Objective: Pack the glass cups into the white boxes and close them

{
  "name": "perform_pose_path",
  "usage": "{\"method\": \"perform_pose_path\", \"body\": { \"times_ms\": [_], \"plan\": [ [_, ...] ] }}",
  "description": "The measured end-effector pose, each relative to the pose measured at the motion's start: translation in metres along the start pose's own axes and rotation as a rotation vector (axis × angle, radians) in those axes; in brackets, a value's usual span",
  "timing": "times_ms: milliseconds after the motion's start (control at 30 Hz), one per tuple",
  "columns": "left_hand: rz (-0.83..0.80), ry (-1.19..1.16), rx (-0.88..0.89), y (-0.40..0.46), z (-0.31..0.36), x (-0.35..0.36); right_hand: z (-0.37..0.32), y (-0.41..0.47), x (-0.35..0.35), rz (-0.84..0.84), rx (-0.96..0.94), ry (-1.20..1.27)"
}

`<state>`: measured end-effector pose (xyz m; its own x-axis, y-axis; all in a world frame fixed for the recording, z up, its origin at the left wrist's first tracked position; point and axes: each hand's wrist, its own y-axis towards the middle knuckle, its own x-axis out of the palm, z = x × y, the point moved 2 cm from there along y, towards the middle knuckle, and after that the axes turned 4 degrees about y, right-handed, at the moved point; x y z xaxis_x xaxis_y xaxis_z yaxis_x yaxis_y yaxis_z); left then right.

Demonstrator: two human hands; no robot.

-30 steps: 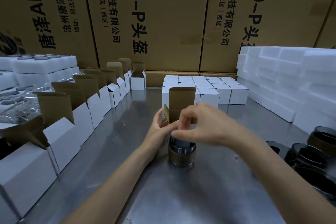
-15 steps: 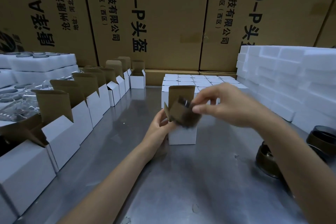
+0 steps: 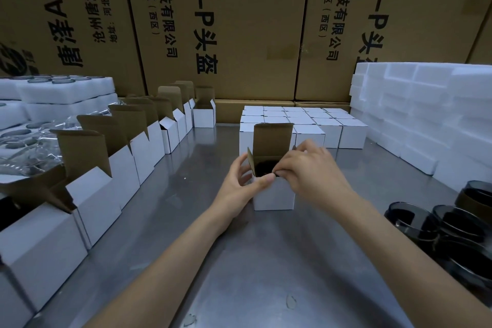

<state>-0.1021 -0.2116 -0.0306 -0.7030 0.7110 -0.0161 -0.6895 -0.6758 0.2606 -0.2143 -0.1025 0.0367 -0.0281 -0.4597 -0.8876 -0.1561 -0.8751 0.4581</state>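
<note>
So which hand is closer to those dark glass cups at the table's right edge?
Right. The right hand is at the open white box, on the dark glass cups' side; the left hand holds the box's far side.

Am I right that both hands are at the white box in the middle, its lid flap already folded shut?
Not quite. In the head view the left hand and right hand are at the white box, but its lid flap stands upright, open.

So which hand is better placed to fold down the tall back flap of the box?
Probably the right hand: its fingers sit at the rim of the open box, just below the upright back flap. The left hand grips the box's left side, steadying it.
</note>
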Motion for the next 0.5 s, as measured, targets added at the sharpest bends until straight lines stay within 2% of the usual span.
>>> {"method": "perform_pose_path", "body": {
  "times_ms": [100,167,200,267,333,400,500],
  "plan": [
    [0.015,-0.029,-0.005,-0.001,0.002,0.003,0.008,0.002,-0.002,0.168,0.047,0.263],
    [0.025,-0.083,-0.055,0.000,0.007,0.003,0.015,0.003,-0.003,0.334,0.225,0.605],
    [0.024,-0.116,-0.098,0.001,0.009,0.002,0.019,0.001,-0.001,0.361,0.354,0.816],
    [0.033,-0.173,-0.168,0.004,0.009,0.000,0.023,-0.004,0.011,0.310,0.594,1.175],
    [0.037,-0.154,-0.186,0.005,0.008,-0.001,0.027,-0.009,0.028,0.244,0.733,1.357],
    [0.041,-0.100,-0.162,0.003,0.007,0.002,0.026,-0.011,0.042,0.187,0.754,1.462],
    [0.042,-0.011,-0.127,-0.001,0.008,0.005,0.019,-0.008,0.053,0.123,0.665,1.557]
  ]
}}
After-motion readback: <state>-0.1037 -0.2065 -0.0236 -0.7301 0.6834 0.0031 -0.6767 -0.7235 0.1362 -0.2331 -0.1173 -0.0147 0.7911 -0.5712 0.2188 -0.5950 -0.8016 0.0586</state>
